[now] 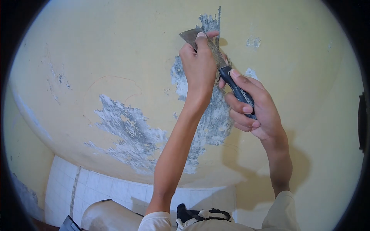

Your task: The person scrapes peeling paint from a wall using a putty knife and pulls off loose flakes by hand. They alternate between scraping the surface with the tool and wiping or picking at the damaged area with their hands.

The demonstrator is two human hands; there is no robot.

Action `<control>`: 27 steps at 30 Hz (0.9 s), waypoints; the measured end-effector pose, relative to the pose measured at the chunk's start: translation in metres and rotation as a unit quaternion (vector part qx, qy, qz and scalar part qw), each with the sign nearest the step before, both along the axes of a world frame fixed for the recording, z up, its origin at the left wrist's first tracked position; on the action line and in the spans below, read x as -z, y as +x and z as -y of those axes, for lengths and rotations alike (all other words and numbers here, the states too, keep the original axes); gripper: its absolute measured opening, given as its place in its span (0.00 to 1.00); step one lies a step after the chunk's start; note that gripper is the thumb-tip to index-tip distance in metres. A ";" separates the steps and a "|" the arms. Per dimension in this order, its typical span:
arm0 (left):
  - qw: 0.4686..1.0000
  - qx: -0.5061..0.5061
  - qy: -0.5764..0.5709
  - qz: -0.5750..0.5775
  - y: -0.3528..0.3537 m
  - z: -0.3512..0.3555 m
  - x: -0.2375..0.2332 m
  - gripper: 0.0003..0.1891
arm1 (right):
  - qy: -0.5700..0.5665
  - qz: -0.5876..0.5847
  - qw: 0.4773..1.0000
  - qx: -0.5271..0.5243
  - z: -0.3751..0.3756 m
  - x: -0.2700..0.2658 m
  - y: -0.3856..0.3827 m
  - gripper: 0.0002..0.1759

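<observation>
A putty knife [220, 57] with a worn metal blade and a dark, paint-spotted handle slants up and left in front of the wall. My right hand [252, 102] wraps its fingers round the handle, thumb lying along the top. Near the broad blade end, my left hand [199, 61] pinches the metal between thumb and fingers. Behind both hands the yellow wall [146, 50] shows a large scraped patch [216, 119] of grey and white, partly hidden by my left forearm. Another scraped patch [129, 125] spreads to the lower left.
White floor tiles [111, 184] run along the wall's foot. A beige rounded object [110, 215] stands at the lower left. Small chipped spots [253, 42] mark the wall at the upper right, and a dark object [361, 122] sits at the right edge.
</observation>
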State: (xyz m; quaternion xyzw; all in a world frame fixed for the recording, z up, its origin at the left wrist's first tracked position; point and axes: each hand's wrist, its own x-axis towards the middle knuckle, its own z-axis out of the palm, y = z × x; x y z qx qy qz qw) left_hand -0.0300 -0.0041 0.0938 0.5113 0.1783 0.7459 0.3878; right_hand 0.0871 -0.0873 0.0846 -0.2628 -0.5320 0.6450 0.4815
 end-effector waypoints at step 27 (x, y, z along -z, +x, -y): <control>0.999 -0.008 0.010 -0.029 -0.007 -0.005 -0.009 0.18 | 0.005 -0.050 0.998 -0.030 0.000 0.003 -0.008 0.18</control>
